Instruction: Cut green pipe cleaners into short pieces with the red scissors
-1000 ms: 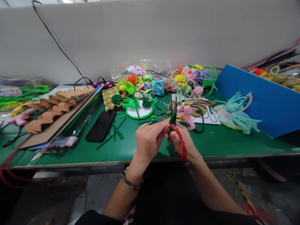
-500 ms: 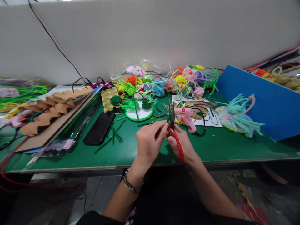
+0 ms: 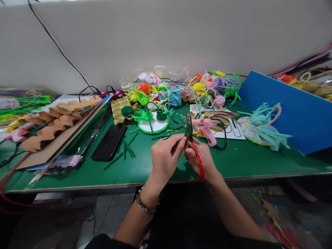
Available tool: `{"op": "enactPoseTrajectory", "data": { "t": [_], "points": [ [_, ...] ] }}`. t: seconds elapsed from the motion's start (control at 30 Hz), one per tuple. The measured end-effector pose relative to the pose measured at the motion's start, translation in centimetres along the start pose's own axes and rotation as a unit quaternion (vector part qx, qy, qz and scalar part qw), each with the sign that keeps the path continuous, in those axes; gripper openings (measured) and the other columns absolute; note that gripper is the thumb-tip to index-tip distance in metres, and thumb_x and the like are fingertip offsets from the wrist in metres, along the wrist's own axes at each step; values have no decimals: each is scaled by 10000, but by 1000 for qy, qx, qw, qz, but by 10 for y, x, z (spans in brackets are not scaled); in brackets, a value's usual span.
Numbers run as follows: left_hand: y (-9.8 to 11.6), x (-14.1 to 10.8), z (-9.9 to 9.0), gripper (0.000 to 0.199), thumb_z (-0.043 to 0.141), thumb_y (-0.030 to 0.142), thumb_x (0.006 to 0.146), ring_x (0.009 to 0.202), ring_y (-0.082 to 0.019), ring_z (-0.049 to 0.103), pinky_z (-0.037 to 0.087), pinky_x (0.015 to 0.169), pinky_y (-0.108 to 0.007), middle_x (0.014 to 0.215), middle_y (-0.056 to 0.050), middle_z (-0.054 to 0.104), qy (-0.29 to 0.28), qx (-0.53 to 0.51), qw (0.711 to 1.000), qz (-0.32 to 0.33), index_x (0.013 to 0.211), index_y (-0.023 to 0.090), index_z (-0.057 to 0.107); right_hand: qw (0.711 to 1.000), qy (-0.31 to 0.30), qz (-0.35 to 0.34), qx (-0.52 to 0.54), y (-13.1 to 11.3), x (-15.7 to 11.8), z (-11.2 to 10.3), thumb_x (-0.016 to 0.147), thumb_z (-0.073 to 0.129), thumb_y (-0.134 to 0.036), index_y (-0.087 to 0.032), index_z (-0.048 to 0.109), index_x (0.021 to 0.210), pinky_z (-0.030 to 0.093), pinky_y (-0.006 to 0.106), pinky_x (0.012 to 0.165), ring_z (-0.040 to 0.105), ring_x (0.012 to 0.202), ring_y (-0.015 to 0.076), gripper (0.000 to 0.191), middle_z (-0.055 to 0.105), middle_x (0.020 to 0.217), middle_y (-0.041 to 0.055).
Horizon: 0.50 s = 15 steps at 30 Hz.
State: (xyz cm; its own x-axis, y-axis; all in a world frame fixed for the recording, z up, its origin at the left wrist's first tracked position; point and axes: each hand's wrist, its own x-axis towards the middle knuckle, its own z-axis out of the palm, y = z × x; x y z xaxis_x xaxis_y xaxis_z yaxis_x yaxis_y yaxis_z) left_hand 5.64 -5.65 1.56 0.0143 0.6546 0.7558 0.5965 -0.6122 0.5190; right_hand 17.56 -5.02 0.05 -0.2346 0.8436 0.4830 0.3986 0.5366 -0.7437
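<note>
My right hand (image 3: 203,159) grips a pair of red-handled scissors (image 3: 198,159), their dark blades pointing away from me. Pinched in my left hand (image 3: 166,154) is a dark green pipe cleaner (image 3: 186,130), held up against the blades. Just beyond my hands lies a pink hot glue gun (image 3: 206,130) with a bright green glue stick. Several cut green pipe cleaner pieces (image 3: 127,149) are scattered left of my hands. Farther back, a white disc (image 3: 158,123) edged in green carries green pipe cleaner shapes.
A black phone (image 3: 109,143) rests on the green table (image 3: 145,170). Cardboard strips (image 3: 52,128) lie at left. Colourful pipe cleaner bundles (image 3: 173,96) line the back. A blue board (image 3: 282,114) leans at right, with a turquoise pipe cleaner piece (image 3: 264,128) before it.
The view has shifted very slightly. The scissor blades look a little closer together around the pipe cleaner; both hands stay in nearly the same place.
</note>
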Motion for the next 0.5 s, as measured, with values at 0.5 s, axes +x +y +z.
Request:
{"op": "enactPoseTrajectory", "data": {
  "t": [0.5],
  "points": [
    [8, -5, -4, 155, 512, 220, 793, 414, -45, 504, 350, 396, -143, 578, 14, 639, -11, -100, 991, -90, 784, 130, 638, 999, 17, -25, -12, -5, -7, -2, 804, 249, -608, -185, 469, 622, 377, 247, 459, 464, 499, 116, 510, 481, 635, 32]
  ]
}}
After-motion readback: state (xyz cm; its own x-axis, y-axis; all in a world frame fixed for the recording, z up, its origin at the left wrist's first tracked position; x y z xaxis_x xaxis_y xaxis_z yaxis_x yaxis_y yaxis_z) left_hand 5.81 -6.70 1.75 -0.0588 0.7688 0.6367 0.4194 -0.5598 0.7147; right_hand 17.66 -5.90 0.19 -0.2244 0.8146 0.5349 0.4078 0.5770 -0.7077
